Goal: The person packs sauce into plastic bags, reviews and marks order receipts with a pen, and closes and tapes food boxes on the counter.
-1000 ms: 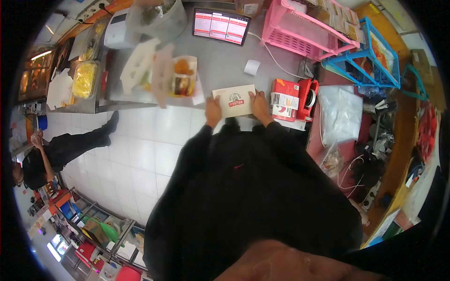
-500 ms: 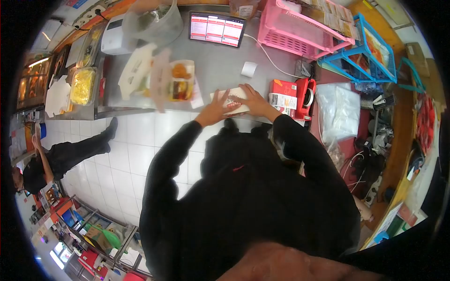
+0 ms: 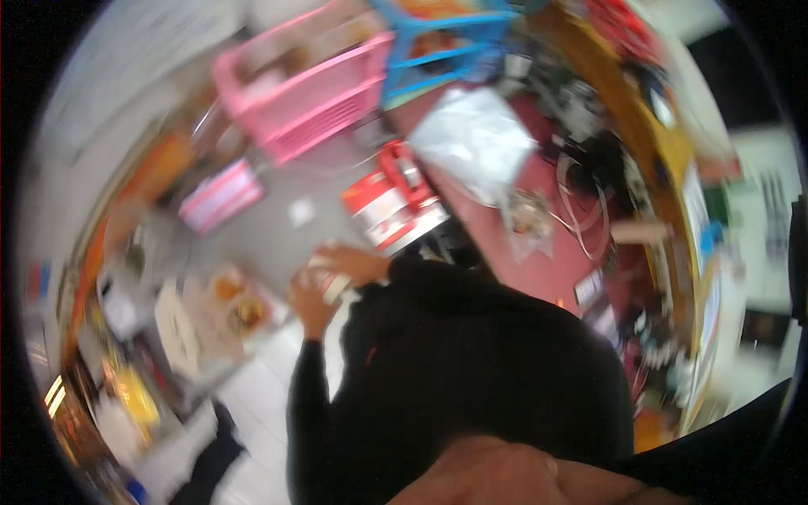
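A small white cardboard box [image 3: 335, 287] with red print sits at the counter's near edge, blurred by motion. My left hand [image 3: 310, 298] grips it from the left side, fingers closed around its edge. Over its top and right side lies my right hand [image 3: 355, 263], also closed on it. Farther left on the counter is an open takeaway box [image 3: 245, 313] with fried-looking food, its pale lid flap [image 3: 178, 330] raised. A red box [image 3: 376, 208] with a white label stands just beyond my right hand, beside a red tape dispenser [image 3: 409, 175].
A white slip of paper [image 3: 301, 212] and a tablet [image 3: 221, 196] lie on the metal counter. Behind are a pink basket [image 3: 324, 101] and a blue rack [image 3: 446, 46]. Clear plastic bags [image 3: 475, 145] cover part of the red surface. Another person's dark-clothed leg [image 3: 210, 459] shows lower left.
The view has swung to the right, so the counter appears tilted and shifted left. Both my hands stay on the white box. The picture is now more blurred.
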The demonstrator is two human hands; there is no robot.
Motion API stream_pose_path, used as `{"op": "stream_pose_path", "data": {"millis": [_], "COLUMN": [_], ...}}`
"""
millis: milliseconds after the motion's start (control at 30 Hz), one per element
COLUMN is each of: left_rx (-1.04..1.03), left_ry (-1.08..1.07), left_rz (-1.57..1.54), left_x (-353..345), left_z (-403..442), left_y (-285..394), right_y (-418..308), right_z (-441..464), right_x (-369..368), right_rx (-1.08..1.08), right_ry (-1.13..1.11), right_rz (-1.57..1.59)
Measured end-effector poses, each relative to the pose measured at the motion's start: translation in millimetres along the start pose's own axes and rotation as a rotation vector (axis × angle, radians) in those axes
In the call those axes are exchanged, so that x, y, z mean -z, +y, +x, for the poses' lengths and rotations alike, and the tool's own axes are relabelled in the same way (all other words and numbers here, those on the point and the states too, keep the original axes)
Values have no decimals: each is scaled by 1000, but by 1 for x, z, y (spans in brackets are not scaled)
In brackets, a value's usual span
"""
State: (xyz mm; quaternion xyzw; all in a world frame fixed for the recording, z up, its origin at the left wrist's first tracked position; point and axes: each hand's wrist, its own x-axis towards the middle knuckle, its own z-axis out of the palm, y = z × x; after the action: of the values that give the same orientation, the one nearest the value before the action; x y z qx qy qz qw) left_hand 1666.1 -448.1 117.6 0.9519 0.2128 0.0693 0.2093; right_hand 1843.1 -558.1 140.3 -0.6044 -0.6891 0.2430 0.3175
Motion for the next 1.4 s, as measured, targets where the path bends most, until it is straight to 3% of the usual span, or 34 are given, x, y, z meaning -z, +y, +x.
{"op": "stream_pose_path", "data": {"millis": [33, 67, 100, 167, 200, 267, 300, 333, 400, 467, 500, 567, 667, 700, 900, 967, 1033, 1100, 1133, 1167, 1200, 1233, 1267, 1300, 1367, 1400], "left_rx": [40, 87, 94, 48, -8, 32, 47, 65, 85, 134, 143, 139, 161, 180, 43, -68, 23, 117, 109, 106, 161, 203, 252, 436, 517, 545], "left_ry": [-74, -136, -174, -162, -117, -229, -250, -268, -325, -347, -344, -347, -365, -374, -263, -245, -248, -256, -207, -203, -136, -82, -134, -146, -76, -26], "left_rz": [100, 211, 245, 276, 267, 260, 275, 294, 341, 391, 410, 388, 355, 347, 302, 339, 165, 60, 47, 27, -12, 25, 22, -17, -61, -42], "left_x": [3, 6, 9, -5, -20, -26, -28, -28, -24, -28, -32, -36, -37, -34, -40, -40, -40, -30, -33, -37, -23, -25, -15, 4, 9, 11], "left_z": [8, 17, 26, 35, 40, 53, 55, 57, 61, 63, 65, 63, 65, 64, 60, 56, 57, 56, 58, 59, 57, 55, 54, 55, 46, 41], "left_y": [6, 13, 23, 18, 5, -1, -2, 0, 7, 2, -1, -10, -6, -3, -12, -19, -16, -4, -6, -12, 5, 6, 15, 33, 39, 47], "right_y": [5, 7, 17, 23, 36, 61, 56, 75, 156, 90, 127, 122, 87, 59, 81, 65, 44, 55, 98, 91, 122, 121, 122, 100, 39, 19], "right_z": [-8, -21, -24, -39, -51, -83, -104, -125, -174, -170, -170, -165, -151, -148, -153, -172, -185, -191, -199, -193, -212, -225, -236, -216, -166, -137], "right_x": [-2, -10, -11, 13, 24, 55, 79, 86, 80, 114, 107, 113, 124, 139, 108, 96, 96, 70, 43, 52, 24, 24, 20, 32, 68, 55], "right_rx": [37, -102, -78, -340, -512, -807, -910, -906, -953, -1067, -1071, -1085, -1059, -1081, -1047, -1094, -1396, -1316, -1282, -1280, -1051, -957, -1129, -1067, -979, -1049], "right_ry": [112, 118, 73, 257, 446, 927, 1232, 1394, 161, 832, 711, 809, 798, 758, 946, 862, 615, 834, 774, 744, 531, 339, 363, 250, 28, 194], "right_rz": [-77, -173, -311, -281, -280, -250, -200, -160, -428, 385, 239, 720, 662, 780, 683, 585, 493, 664, 443, 140, -779, -890, -453, -268, 146, 459]}}
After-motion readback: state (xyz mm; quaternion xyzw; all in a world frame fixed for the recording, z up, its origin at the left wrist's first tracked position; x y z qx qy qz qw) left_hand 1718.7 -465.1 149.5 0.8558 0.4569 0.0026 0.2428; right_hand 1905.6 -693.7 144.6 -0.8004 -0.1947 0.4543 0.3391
